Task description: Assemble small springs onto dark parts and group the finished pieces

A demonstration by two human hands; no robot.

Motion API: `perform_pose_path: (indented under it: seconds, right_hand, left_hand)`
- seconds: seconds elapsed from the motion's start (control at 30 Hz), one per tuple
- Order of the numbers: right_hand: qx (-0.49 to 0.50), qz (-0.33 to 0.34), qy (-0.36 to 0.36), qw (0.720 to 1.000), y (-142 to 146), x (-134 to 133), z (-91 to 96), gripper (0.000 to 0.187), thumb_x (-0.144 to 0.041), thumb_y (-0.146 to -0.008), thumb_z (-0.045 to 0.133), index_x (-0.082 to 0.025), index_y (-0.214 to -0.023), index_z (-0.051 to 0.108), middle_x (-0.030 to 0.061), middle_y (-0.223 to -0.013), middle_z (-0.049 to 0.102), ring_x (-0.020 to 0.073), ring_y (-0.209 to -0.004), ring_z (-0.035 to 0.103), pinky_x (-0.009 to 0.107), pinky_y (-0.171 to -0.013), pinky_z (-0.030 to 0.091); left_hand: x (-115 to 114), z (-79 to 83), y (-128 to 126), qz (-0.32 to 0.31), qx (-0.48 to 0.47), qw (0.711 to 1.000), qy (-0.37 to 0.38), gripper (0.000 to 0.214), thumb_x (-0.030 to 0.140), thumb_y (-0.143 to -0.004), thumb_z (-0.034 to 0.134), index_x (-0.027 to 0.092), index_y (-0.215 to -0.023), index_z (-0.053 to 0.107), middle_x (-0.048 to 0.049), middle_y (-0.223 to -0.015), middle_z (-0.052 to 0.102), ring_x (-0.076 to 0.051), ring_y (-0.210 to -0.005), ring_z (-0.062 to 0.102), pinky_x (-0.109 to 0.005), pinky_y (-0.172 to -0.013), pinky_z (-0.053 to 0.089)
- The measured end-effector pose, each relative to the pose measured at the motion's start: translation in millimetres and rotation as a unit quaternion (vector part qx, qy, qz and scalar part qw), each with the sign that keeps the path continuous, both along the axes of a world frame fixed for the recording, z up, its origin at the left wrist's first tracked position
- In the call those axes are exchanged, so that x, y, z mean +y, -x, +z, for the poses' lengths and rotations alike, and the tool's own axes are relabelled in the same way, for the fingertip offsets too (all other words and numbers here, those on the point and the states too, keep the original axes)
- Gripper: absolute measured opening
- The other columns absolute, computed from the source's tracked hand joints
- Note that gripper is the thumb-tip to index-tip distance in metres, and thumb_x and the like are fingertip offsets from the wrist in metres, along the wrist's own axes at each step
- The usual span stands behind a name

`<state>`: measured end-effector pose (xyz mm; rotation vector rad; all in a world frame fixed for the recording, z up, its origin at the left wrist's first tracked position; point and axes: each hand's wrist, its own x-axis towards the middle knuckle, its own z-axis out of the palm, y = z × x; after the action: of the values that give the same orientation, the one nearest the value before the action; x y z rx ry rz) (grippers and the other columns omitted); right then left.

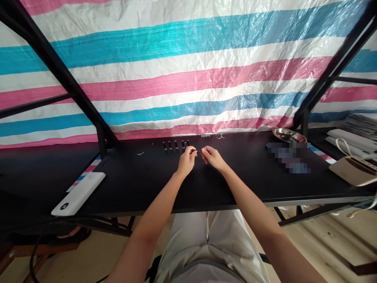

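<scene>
Striped tarp [182, 86] behind a black table [141, 181]; using the row of black tubes [176, 144] as reference. Left hand [186, 162] and right hand [213, 157] each pinch one end of a thin dark piece [198, 151], just right of the row. White block [81, 194] sits left of the row, nearer the wearer; metal dish [288, 136] well off to its right.

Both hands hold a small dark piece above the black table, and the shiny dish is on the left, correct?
No: the head view shows the shiny dish on the right, not the left. The left hand and right hand do hold the small dark piece.
</scene>
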<state>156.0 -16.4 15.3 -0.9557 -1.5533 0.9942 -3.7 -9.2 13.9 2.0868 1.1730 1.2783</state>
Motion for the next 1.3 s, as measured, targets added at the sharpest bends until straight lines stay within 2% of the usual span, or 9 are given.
perform_pose_path:
  seconds: [0.13,0.37,0.63,0.93,1.3]
  right_hand:
    - [0.047,0.014,0.011,0.999,-2.1,1.6,1.0,0.041,-0.059,-0.076,0.052,-0.018,-0.075,0.049,-0.0045,-0.058,0.049,0.0070,-0.043,0.043,0.023,-0.045,0.035]
    - [0.074,0.023,0.009,0.997,-4.4,4.0,1.2,0.039,-0.053,-0.072,0.061,-0.016,-0.080,0.052,-0.0038,-0.058,0.052,0.0077,-0.046,0.047,0.024,-0.049,0.039]
    - [0.083,0.017,0.008,0.996,-3.4,2.4,3.3,0.040,-0.053,-0.070,0.062,-0.016,-0.082,0.052,-0.0031,-0.061,0.054,0.0082,-0.048,0.050,0.025,-0.051,0.041]
    - [0.080,0.016,-0.012,0.997,-1.0,0.2,4.4,0.036,-0.052,-0.073,0.059,-0.018,-0.081,0.050,-0.0039,-0.060,0.052,0.0085,-0.049,0.050,0.026,-0.053,0.042]
    - [0.065,0.025,-0.019,0.997,1.5,-1.0,4.5,0.034,-0.050,-0.075,0.058,-0.018,-0.081,0.050,-0.0035,-0.061,0.052,0.0090,-0.050,0.050,0.026,-0.054,0.042]
  left_hand:
    - [-0.9,1.2,-1.2,0.002,-0.005,1.000,-0.007,0.019,0.034,-0.087,0.040,0.021,-0.100,0.048,0.0001,-0.082,0.062,-0.006,-0.050,0.053,-0.018,-0.051,0.042]
    - [3.8,-3.4,-0.8,0.020,-0.019,1.000,-0.004,0.021,0.036,-0.084,0.047,0.021,-0.098,0.049,0.0006,-0.085,0.061,-0.003,-0.044,0.049,-0.016,-0.046,0.040]
    - [5.3,-3.2,-0.3,-0.006,-0.046,0.999,0.022,0.018,0.035,-0.084,0.047,0.020,-0.093,0.049,0.0011,-0.082,0.062,-0.004,-0.039,0.049,-0.017,-0.041,0.037]
    - [-0.6,4.0,0.4,0.034,0.025,0.999,-0.017,0.019,0.036,-0.088,0.039,0.021,-0.091,0.050,0.0014,-0.072,0.059,-0.008,-0.051,0.053,-0.019,-0.054,0.041]
    - [-4.5,7.7,1.3,0.070,0.095,0.992,-0.038,0.029,0.036,-0.092,0.026,0.021,-0.080,0.048,0.0009,-0.066,0.054,-0.012,-0.061,0.053,-0.023,-0.063,0.038]
